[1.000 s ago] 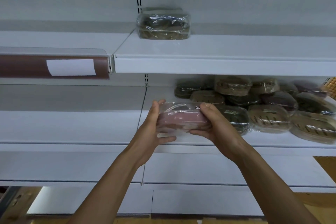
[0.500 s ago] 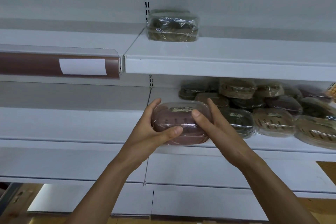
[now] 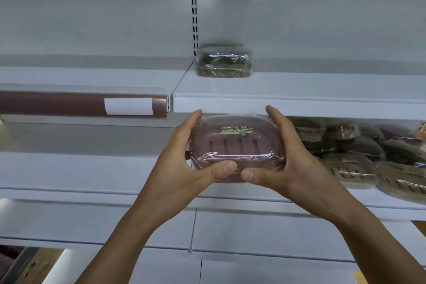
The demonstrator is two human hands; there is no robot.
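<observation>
A mauve soap dish (image 3: 235, 145), sealed in clear film, was held in the air between the left hand (image 3: 182, 163) and the right hand (image 3: 297, 166), just below the front edge of the upper shelf (image 3: 322, 86) and above the middle shelf (image 3: 92, 168). The left hand was curled round the left end of the dish, with the fingers laid over the far rim and the thumb pressed on the near rim. The right hand was curled round the right end in the same manner. The two thumb tips were set just beside each other on the near rim, not touching. The slotted face of the dish was turned toward the camera, and four slots were visible through the film. A green label (image 3: 235, 130) was seen upside down near the far rim. A dark wrapped dish (image 3: 223, 62) was stood at the back of the upper shelf, directly below a slotted upright (image 3: 194, 18). A heap of wrapped dishes (image 3: 359, 159) in brown, dark and mauve tones was laid on the right part of the middle shelf, just beside the right hand. A brown price strip (image 3: 57, 105) bearing a blank white tag (image 3: 129, 106) was fixed along the shelf edge at the left
</observation>
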